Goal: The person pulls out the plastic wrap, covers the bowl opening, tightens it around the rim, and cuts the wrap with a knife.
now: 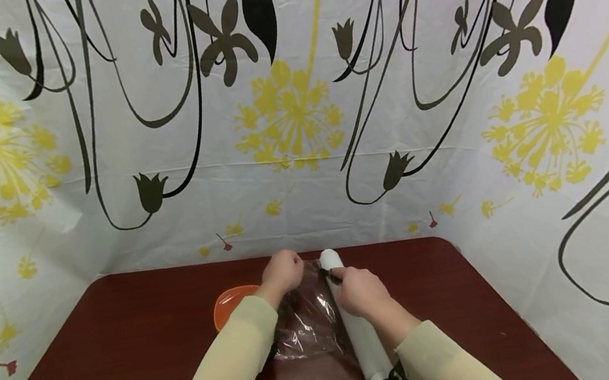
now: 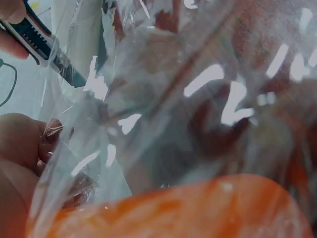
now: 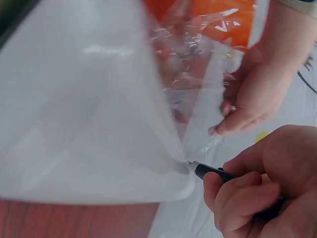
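My left hand [image 1: 284, 270] pinches the edge of a sheet of clear cling film [image 1: 308, 330], drawn out leftward from a long white roll [image 1: 362, 339]. My right hand [image 1: 361, 292] grips a dark utility knife [image 3: 213, 171] beside the far end of the roll. Its blade is out, and in the left wrist view the blade tip meets the film near the roll. Shiny and wrinkled, the film hangs between the left hand and the roll. An orange bowl [image 1: 230, 305] stands left of the film, partly hidden by the left forearm; film overlaps it in the left wrist view.
A dark red-brown table [image 1: 144, 345] with rounded far corners lies under everything. Behind it and along both sides hangs a white sheet [image 1: 306, 203] with flower prints. A small black piece [image 1: 399, 378] shows at the roll's near end, by the right sleeve.
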Demonstrator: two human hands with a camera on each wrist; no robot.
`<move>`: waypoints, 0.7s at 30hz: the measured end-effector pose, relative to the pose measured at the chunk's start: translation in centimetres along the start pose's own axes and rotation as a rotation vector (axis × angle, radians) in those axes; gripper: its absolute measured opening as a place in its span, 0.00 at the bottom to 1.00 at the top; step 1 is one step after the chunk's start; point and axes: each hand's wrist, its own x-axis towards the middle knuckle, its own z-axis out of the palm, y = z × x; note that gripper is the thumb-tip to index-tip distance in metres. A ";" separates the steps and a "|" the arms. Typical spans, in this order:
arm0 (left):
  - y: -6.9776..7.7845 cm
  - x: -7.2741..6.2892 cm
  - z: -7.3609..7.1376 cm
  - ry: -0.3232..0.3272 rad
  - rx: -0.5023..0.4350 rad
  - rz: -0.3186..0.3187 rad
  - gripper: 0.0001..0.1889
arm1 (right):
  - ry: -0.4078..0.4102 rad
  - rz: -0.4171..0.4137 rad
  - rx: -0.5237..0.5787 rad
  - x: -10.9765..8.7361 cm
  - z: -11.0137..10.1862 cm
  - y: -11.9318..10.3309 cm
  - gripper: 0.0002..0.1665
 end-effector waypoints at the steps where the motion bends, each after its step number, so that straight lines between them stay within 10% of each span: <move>1: -0.1 0.0 0.0 -0.006 0.006 0.013 0.24 | 0.000 -0.008 0.004 0.0 -0.2 0.0 0.32; 21: 0.2 0.1 -0.2 -0.067 0.079 -0.024 0.26 | 0.020 -0.032 0.058 -1.9 0.8 -1.6 0.29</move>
